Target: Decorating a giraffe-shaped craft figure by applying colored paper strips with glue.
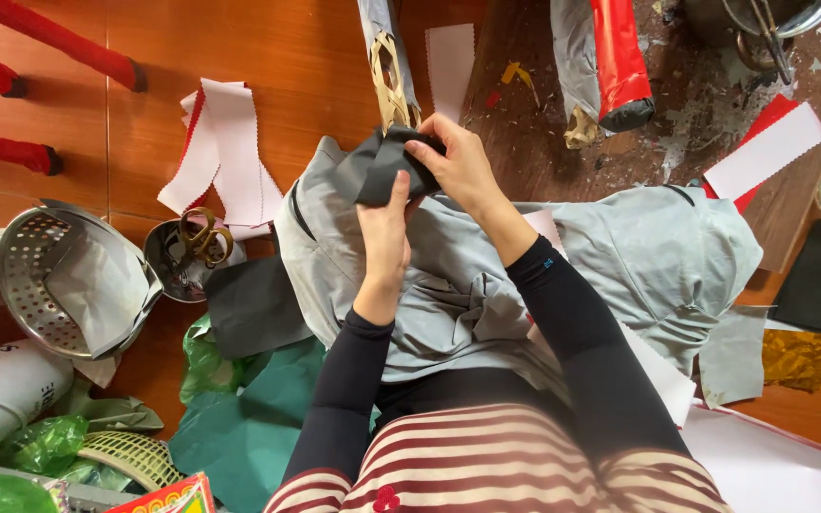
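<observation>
Left hand (384, 226): gripping the near edge of the dark grey folded piece (384, 163), fingers closed over it from below.
Right hand (456, 161): pinching the far right side of the same piece, fingertips curling around its fold.
Dark grey folded piece: being held up between both hands, above the far left part of the light grey garment form (620, 256), just near of the woven tan strip (390, 81).
Slipping risk: probably loosening the fold if either pinch eases, letting the piece drop onto the light grey garment form.
Creasing risk: likely crumpling or tearing if pulling apart too hard, being thin sheet by the look of it.
Clutter risk: sleeves possibly brushing the white pinked strips (225, 152) at left; scissors (203, 239) sitting in a metal bowl (159, 256) near left, well apart from both hands.
</observation>
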